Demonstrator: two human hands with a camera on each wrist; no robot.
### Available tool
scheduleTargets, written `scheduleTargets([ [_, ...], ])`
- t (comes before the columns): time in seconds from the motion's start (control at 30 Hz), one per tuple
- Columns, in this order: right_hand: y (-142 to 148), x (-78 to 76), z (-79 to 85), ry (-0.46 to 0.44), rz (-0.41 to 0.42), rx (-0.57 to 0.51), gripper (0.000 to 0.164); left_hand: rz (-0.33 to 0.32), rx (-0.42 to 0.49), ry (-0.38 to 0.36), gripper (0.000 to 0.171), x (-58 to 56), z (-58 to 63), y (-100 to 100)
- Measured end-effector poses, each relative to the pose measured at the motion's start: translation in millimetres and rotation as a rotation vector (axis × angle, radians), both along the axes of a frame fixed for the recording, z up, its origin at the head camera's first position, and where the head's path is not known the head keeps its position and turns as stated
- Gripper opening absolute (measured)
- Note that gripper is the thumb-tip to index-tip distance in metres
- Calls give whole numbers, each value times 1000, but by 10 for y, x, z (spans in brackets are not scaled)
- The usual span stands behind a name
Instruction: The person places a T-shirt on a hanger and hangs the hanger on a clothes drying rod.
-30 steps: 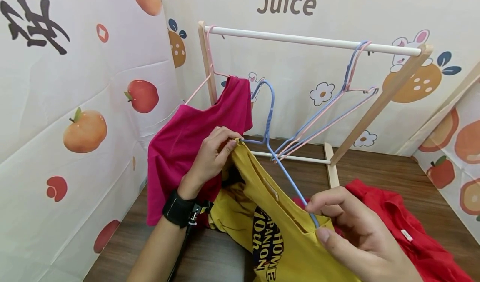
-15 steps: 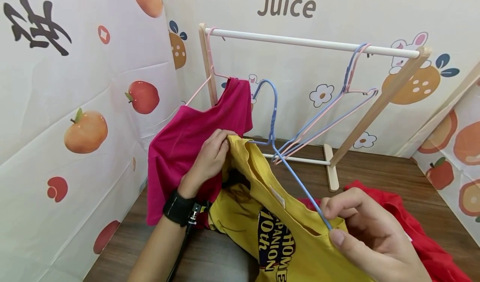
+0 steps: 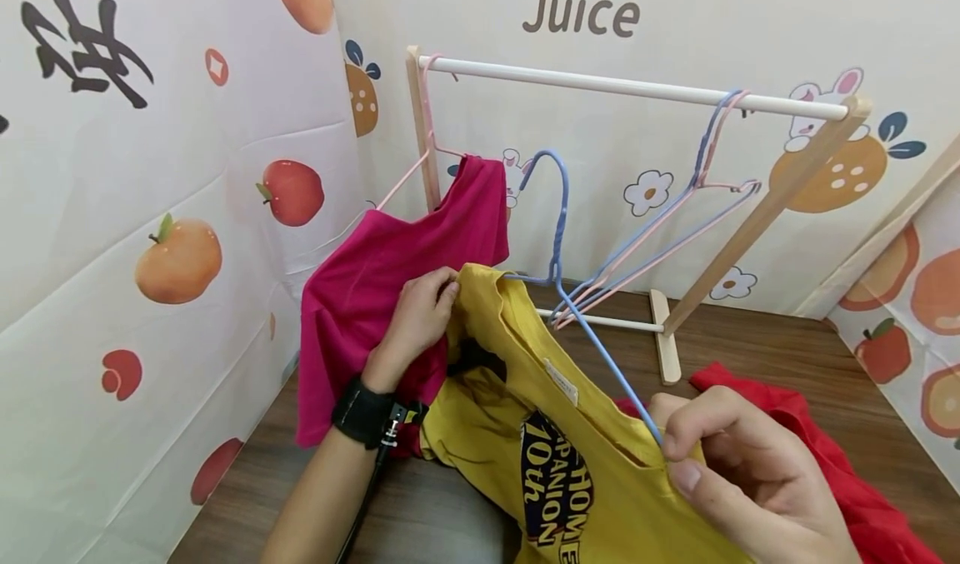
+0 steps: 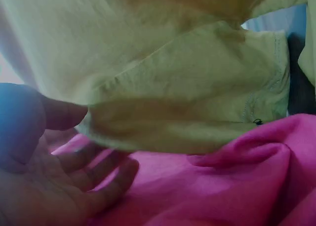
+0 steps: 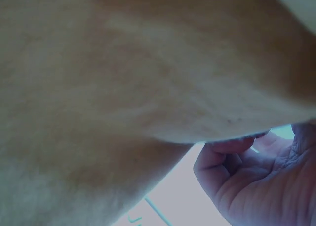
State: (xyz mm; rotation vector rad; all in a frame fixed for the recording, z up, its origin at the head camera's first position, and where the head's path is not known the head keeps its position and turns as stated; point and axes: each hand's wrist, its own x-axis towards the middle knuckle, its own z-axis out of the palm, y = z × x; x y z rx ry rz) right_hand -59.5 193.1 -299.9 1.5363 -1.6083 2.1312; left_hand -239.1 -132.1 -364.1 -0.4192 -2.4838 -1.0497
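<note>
A yellow T-shirt (image 3: 637, 506) with dark printed lettering hangs between both hands. Its left shoulder is pinched by my left hand (image 3: 418, 312), thumb against fingers; the left wrist view shows the thumb at the edge of the yellow cloth (image 4: 187, 92). A blue hanger (image 3: 560, 235) lies in the neckline, hook up, with its left end hidden inside the shirt. My right hand (image 3: 757, 472) pinches the right shoulder at the collar, where the hanger's right arm runs down to the fingertips. Cloth fills most of the right wrist view, with the right hand (image 5: 256, 176) at its lower edge.
A rack with a white rail (image 3: 637, 87) stands behind. A magenta shirt (image 3: 367, 297) hangs at its left on a pink hanger (image 3: 427, 106); blue and pink hangers (image 3: 701, 156) hang at its right. A red garment (image 3: 787, 414) lies on the wooden table (image 3: 442, 506).
The left hand has slid outward along the yellow shoulder, and the hanger's left end has gone inside the neckline. The right hand, shirt and hanger have shifted slightly right.
</note>
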Motion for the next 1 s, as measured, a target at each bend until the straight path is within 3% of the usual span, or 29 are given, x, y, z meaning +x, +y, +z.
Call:
scheduleTargets([
  [0.13,-131,34,-5,-45,-83,-17,36,-49,-20,-129,37,45,35,29],
  [0.23,-276,52,4,-53,-156,-37,35,-79,7,-170,47,111,114,37],
  [0.43,-568,92,63,-86,-301,-54,33,-133,27,-132,39,257,281,47],
  [0.67,-753,35,228,-80,-403,-70,28,-155,76,-111,37,390,380,11],
  [1.0,-925,-200,561,-58,-563,-129,14,-169,100,-68,38,457,460,-35],
])
